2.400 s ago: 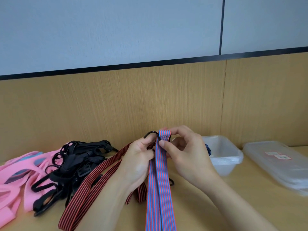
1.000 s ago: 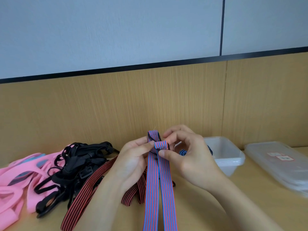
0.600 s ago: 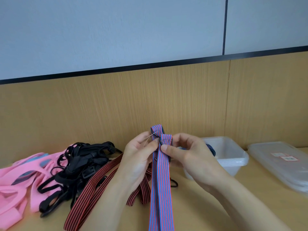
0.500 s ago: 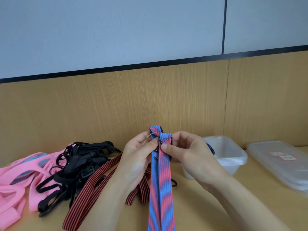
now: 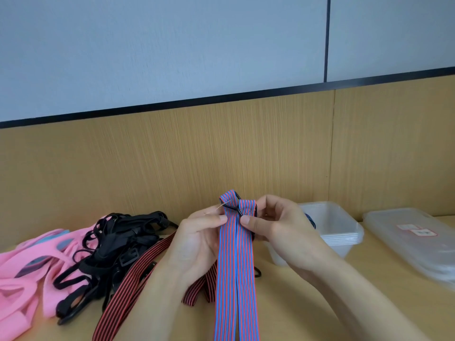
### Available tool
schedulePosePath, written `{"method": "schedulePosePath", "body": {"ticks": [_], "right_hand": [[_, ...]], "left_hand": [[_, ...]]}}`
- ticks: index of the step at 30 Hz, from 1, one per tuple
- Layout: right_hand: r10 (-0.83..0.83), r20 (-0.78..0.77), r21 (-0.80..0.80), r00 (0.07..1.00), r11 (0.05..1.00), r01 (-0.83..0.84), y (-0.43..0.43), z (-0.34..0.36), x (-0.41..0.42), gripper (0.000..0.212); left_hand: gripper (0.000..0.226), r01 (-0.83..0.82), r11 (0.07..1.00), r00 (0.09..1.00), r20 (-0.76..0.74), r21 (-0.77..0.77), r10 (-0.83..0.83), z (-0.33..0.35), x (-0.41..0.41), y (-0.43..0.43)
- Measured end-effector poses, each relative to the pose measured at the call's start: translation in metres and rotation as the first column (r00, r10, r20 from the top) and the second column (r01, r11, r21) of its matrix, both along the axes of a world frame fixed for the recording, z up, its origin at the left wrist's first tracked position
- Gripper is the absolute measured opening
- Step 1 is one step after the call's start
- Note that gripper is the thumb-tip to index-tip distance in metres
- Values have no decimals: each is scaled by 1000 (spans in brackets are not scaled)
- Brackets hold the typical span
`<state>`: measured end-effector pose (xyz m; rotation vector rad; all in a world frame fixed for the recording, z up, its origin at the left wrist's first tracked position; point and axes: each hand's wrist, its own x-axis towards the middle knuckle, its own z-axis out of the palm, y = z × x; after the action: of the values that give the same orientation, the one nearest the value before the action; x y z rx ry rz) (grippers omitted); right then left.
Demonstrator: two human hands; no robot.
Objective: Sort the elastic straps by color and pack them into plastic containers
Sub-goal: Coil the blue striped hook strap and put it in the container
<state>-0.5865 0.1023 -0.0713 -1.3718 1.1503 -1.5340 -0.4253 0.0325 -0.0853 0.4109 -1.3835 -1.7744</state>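
From the head camera: blue-and-red strap (image 5: pixel 236 267) pinched at its folded top by left hand (image 5: pixel 197 239) and right hand (image 5: pixel 283 232), thumbs and fingers curled on it. Held up over the desk (image 5: pixel 320 311) middle, long ends hanging toward the near edge. Clear containers (image 5: pixel 344 232) just right, by the back edge.
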Motion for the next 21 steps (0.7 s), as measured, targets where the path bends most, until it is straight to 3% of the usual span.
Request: {"method": "schedulePosePath", "body": {"ticks": [3,8,11,15,18,21], "right_hand": [[-39,33,8,999,999,39,-1,-1,-3,17],[-98,81,18,992,995,97,-2,1,-2,14],[-141,68,-17,988,990,143,-1,3,-2,9],[-128,106,-75,986,988,136,3,7,-1,9],[-69,90,-135,994,988,81,3,5,1,17],[-129,33,-178,991,975,132,0,1,3,9]], "left_hand": [[46,-6,998,999,37,-60,8,-1,-1,1],[42,-118,991,992,27,-68,120,-2,-4,1],[28,-144,989,989,13,-30,144,0,-5,3],[29,-201,978,979,-32,62,203,0,-5,0],[29,-161,986,987,16,-33,162,0,-9,3],[30,-78,991,995,59,-112,85,-2,-12,9]]}}
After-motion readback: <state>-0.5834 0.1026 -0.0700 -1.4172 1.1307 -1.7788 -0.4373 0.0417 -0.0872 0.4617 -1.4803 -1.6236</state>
